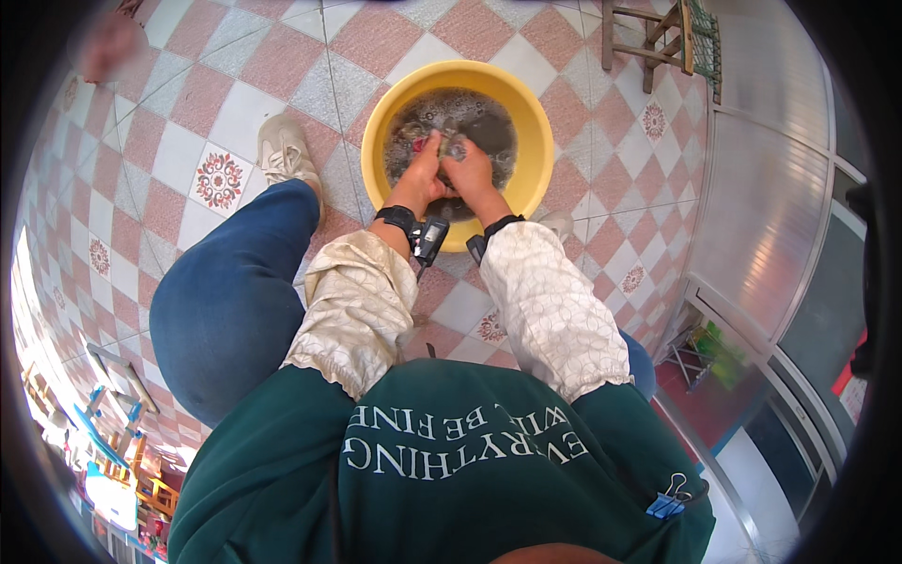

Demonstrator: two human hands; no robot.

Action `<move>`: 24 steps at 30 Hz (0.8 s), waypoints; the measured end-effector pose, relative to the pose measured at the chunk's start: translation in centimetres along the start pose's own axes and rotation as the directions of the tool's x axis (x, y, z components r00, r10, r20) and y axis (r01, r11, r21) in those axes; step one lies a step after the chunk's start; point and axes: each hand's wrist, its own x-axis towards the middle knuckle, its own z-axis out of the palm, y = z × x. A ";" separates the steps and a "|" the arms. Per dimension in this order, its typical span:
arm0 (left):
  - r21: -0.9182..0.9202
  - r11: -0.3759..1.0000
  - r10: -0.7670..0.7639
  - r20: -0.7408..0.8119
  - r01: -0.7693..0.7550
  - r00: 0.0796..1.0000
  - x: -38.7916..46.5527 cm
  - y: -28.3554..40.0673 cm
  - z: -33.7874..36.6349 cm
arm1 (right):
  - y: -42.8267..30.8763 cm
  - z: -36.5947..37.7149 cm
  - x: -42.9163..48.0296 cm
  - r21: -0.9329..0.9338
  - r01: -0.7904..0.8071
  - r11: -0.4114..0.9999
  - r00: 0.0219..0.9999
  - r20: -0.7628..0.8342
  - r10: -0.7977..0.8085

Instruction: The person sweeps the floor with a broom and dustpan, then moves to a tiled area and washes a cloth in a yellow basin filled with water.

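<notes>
A round yellow plastic basin point(542, 141) stands on the tiled floor before me, holding dark, sudsy water point(493, 116). Both of my hands are together at its middle, at the water's surface. My left hand point(423, 173) and my right hand point(471, 169) are closed around a wet, crumpled item point(451, 146), probably cloth, greyish-green in what shows. A small red or pink patch point(419, 144) is visible beside my left fingers. The rest of the item is hidden by my hands and the murky water. Black straps with small devices are on both wrists, below patterned cream sleeve covers.
A wooden stool or chair with green netting point(705, 49) stands at the upper right, beside a metal-framed glass door point(768, 211). Small furniture and a blue-framed item point(99, 430) are at the lower left. My shoe point(285, 149) is left of the basin.
</notes>
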 end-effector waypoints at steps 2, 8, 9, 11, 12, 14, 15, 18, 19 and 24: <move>-0.142 0.988 0.077 0.081 -0.065 0.994 -0.4 0.5 -0.6 | -2.1 -1.2 -2.1 0.118 0.112 0.987 0.990 0.070 -0.121; -0.224 0.959 0.223 0.202 -0.177 0.954 -1.7 0.6 -1.9 | -7.9 -3.1 -5.5 0.137 0.261 0.955 0.958 0.085 -0.274; -0.201 0.959 0.230 0.134 -0.201 0.964 -1.5 0.4 -1.8 | -8.3 -3.2 -5.2 0.145 0.241 0.960 0.967 0.046 -0.250; -0.151 0.960 0.236 -0.013 -0.235 0.972 -0.6 0.1 -1.4 | -8.2 -2.9 -4.0 0.111 0.159 0.981 0.987 -0.015 -0.158; -0.182 0.953 0.241 -0.021 -0.241 0.970 -0.1 -0.2 -1.1 | -7.8 -2.7 -3.4 0.092 0.192 0.977 0.980 -0.065 -0.186; -0.228 0.943 0.241 -0.034 -0.242 0.970 1.2 -0.5 -0.3 | -6.7 -2.0 -1.9 0.036 0.214 0.976 0.962 -0.180 -0.204; -0.148 0.950 0.273 -0.022 -0.274 0.962 1.5 -0.7 -0.4 | -5.9 -1.6 -1.3 -0.024 0.247 0.969 0.939 -0.239 -0.246; 0.005 0.953 0.292 -0.291 -0.304 0.911 2.0 -1.5 0.6 | -2.7 -1.8 1.9 -0.092 0.024 0.995 0.970 -0.240 -0.046; -0.031 0.918 0.382 -0.208 -0.396 0.900 1.8 -1.4 0.8 | -1.6 -1.7 2.7 -0.133 -0.006 0.991 0.973 -0.231 -0.026; -0.008 0.905 0.416 -0.197 -0.425 0.888 -0.1 1.0 1.2 | 3.3 -2.1 4.1 -0.181 -0.054 0.982 0.961 -0.278 0.001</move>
